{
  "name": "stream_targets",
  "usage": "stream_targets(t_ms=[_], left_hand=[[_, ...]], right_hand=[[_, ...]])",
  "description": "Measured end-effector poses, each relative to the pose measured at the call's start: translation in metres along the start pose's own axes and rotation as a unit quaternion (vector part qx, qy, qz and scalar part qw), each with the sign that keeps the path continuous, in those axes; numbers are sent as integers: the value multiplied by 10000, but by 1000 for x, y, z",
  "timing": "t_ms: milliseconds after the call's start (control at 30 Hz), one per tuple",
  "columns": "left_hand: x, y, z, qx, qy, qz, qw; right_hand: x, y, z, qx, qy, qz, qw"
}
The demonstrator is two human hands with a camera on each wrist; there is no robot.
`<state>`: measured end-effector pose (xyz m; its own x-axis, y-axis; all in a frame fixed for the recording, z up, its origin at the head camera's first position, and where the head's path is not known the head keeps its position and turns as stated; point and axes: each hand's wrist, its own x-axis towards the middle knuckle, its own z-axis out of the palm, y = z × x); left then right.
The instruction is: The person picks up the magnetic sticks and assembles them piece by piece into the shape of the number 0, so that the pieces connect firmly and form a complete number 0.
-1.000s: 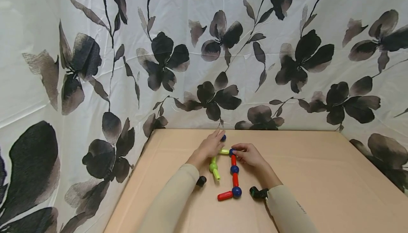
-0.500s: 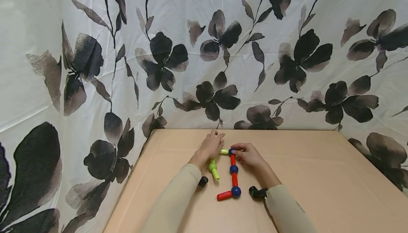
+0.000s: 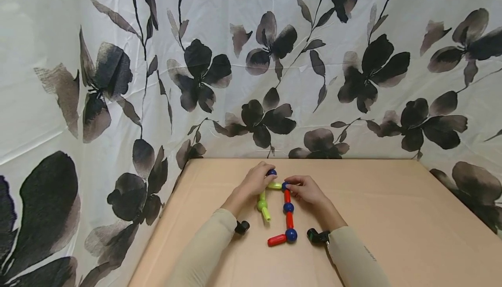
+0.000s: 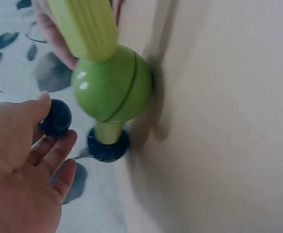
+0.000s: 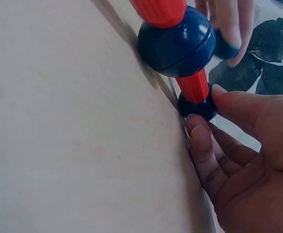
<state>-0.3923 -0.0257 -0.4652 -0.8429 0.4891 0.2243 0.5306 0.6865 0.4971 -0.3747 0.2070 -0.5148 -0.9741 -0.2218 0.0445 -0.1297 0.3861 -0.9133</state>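
Note:
Near the board's back edge, my left hand (image 3: 254, 181) pinches a loose dark blue ball (image 4: 57, 118) between thumb and fingers. My right hand (image 3: 310, 190) pinches another blue ball (image 5: 198, 108), at the far corner of a chain of toy rods and balls. From that corner, red rods (image 3: 289, 220) and blue balls (image 3: 288, 207) run toward the front. A red rod (image 3: 276, 240) points left from the nearest blue ball (image 3: 291, 235). A yellow-green rod (image 3: 274, 186) extends left from the corner. A green ball (image 3: 262, 205) with rods stands below my left hand, which hides part of the chain.
The pieces lie on a tan board (image 3: 392, 221). A white cloth with dark flowers (image 3: 266, 121) hangs behind its back edge. Black wrist cameras (image 3: 317, 237) sit at both wrists, close to the chain.
The left hand's fingers have gone from stretched out over the loose blue ball to pinching it, with the hand slightly further left. The right hand keeps its place on the corner ball.

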Motion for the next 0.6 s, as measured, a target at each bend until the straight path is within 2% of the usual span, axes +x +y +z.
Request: stream_targets(t_ms=[133, 200, 300, 433, 600], left_hand=[[-18, 4, -11, -662, -116, 228, 9975], [-27, 6, -16, -1079, -328, 278, 9932], [-40, 8, -24, -1691, -811, 286, 9818], [-50, 8, -32, -1994, -1403, 288, 9694], [-58, 5, -35, -1893, -1883, 492, 9625]], right_hand=[[0, 0, -1, -6, -63, -44, 10000], [0, 0, -2, 12, -92, -30, 10000], [0, 0, -3, 56, -111, -31, 9999], [1, 0, -3, 113, -86, -4, 9999], [1, 0, -2, 147, -62, 42, 9999]])
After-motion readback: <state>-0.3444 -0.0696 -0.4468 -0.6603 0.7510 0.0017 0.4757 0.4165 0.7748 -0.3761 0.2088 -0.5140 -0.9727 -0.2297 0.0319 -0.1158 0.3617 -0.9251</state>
